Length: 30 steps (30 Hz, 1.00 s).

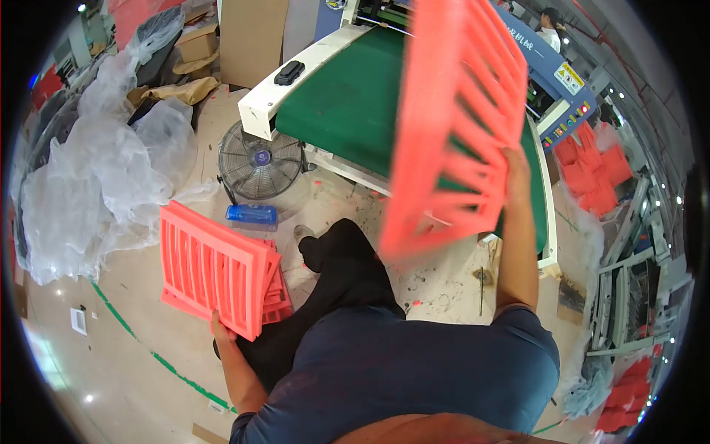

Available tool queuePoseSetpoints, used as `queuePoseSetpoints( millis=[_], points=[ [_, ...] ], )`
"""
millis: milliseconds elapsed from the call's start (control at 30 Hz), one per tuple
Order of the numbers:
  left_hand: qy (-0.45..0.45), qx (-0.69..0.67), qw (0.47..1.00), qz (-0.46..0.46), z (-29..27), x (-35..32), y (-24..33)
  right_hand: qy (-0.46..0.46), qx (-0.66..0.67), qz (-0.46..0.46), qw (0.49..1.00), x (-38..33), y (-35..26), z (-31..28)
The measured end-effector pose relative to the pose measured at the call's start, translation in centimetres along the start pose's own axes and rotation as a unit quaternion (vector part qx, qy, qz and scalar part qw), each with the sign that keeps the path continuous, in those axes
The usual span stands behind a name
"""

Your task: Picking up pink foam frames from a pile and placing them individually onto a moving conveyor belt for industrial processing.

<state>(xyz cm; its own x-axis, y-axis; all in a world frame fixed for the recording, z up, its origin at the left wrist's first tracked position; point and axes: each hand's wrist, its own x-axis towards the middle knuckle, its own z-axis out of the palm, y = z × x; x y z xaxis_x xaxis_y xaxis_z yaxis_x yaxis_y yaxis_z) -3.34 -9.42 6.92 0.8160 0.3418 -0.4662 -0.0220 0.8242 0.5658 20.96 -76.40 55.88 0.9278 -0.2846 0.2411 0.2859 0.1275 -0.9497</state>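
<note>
In my raised right hand (515,169) is a coral-red slotted foam sheet (414,170), held upright by its right edge over the green conveyor belt (340,89). Motion blurs this sheet, and it hides part of the belt. Low on the left, my left hand (223,327) grips the near lower edge of another slotted foam sheet (211,266), thumb in front and the other fingers mostly hidden behind. That sheet leans on an uneven stack of similar foam pieces (277,296) beside my leg.
A black floor fan (260,157) and a blue bottle-like container (251,214) are between stack and conveyor. Clear plastic bags (111,177) heap up at far left. The machine's blue control panel (569,122) stands beyond the belt, with more red foam (595,166) at right. Another person (551,33) is far off.
</note>
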Motion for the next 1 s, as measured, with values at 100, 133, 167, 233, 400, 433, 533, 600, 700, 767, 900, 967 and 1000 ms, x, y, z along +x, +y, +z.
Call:
queuePoseSetpoints(
  millis=[100, 133, 167, 233, 400, 433, 533, 600, 700, 767, 900, 967, 1000],
  points=[
    [-0.024, 0.008, 1.0, -0.018, 1.7, 0.9, -0.7, 0.071, -0.022, 0.028, 0.997, 6.0, -0.9, -9.7],
    [-0.01, -0.003, 0.999, -0.036, 2.1, 0.8, -0.7, 0.084, -0.023, 0.039, 0.995, 7.0, -1.2, -11.4],
    [-0.01, -0.006, 0.999, -0.037, 2.7, 0.9, -0.7, 0.089, -0.045, 0.037, 0.994, 8.4, -0.7, -13.9],
    [-0.013, 0.009, 0.999, -0.044, 3.0, 0.8, -0.5, 0.106, -0.115, 0.037, 0.987, 11.1, 1.1, -17.6],
    [-0.002, 0.01, 0.998, -0.055, 3.1, 1.7, -1.4, 0.177, -0.325, 0.176, 0.912, 18.6, 6.1, -26.7],
    [0.003, -0.005, 0.998, -0.064, 3.2, 1.8, -1.6, 0.172, -0.328, 0.176, 0.912, 19.4, 5.9, -27.7],
    [0.014, 0.015, 0.999, -0.03, 2.9, 1.2, -1.5, 0.186, -0.601, 0.122, 0.768, 19.7, 6.2, -26.8],
    [0.012, 0.014, 1.0, -0.022, 1.8, 1.3, -1.5, 0.176, -0.626, 0.104, 0.753, 19.2, 4.4, -26.3],
    [-0.001, 0.013, 0.999, -0.033, 1.8, 1.3, -1.9, 0.177, -0.624, 0.06, 0.759, 18.8, 1.7, -28.7],
    [-0.007, 0.013, 0.999, -0.05, 2.5, 1.6, -2.0, 0.178, -0.531, 0.036, 0.828, 17.2, 0.5, -30.6],
    [0.039, 0.018, 0.998, -0.043, 1.2, 1.5, -1.8, 0.107, -0.38, 0.121, 0.911, 11.9, 0.8, -29.4],
    [0.048, 0.026, 0.997, -0.045, 1.2, 2.1, -2.2, 0.095, -0.376, 0.119, 0.914, 8.8, 0.6, -28.9],
    [0.035, 0.03, 0.998, -0.05, 1.2, 2.2, -2.2, 0.096, -0.357, 0.113, 0.922, 7.1, 0.5, -27.1]
  ],
)
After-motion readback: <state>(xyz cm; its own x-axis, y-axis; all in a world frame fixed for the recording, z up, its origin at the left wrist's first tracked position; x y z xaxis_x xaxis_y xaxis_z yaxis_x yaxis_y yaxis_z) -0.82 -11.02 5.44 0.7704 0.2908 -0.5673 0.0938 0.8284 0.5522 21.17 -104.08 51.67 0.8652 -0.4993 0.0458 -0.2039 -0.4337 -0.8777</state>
